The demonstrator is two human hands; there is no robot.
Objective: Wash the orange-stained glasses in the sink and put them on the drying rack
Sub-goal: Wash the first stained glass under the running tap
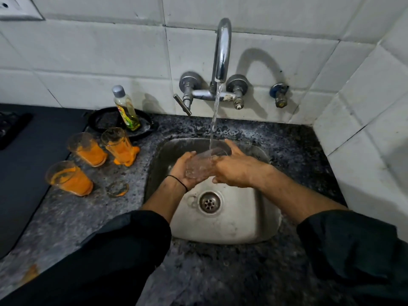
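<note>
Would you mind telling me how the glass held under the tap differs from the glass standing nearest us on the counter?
The held glass looks clear, while the counter glass is coated in orange residue. The held glass lies tilted over the sink between the left hand and right hand, under running water; the counter glass stands upright, untouched, on the countertop. Both are transparent tumblers.

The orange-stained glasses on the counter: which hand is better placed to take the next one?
Left, probably. The left hand is on the side of the sink where the nearest orange-stained glass stands; the right hand would have to cross over. Both hold the clear glass.
</note>
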